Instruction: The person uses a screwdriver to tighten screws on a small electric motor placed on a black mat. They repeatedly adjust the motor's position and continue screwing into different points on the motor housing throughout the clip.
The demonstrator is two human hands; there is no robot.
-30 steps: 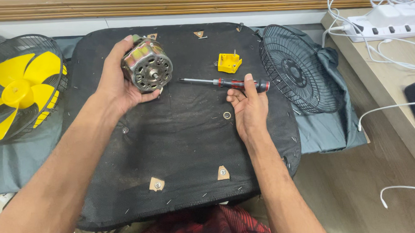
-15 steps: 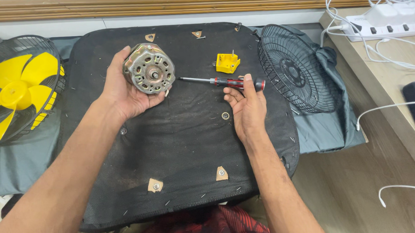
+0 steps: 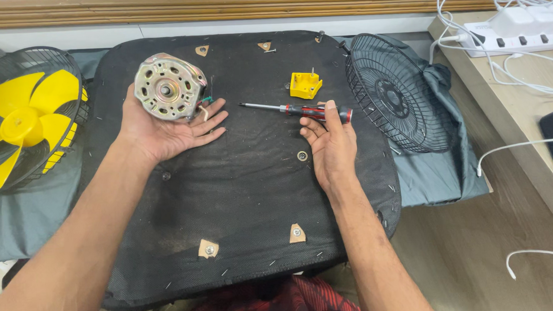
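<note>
Your left hand [image 3: 165, 132] cups the motor [image 3: 165, 87] on an open palm, so it could roll off; right hand [image 3: 331, 144] open, thumb on screwdriver [image 3: 299, 109].

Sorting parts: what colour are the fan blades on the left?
Yellow fan blades, seen in the head view.

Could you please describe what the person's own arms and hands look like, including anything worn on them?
Both forearms are bare, with no sleeves in view. The left hand and right hand wear no gloves, and no rings, watch or wristbands are visible. Fingernails look short.
</note>
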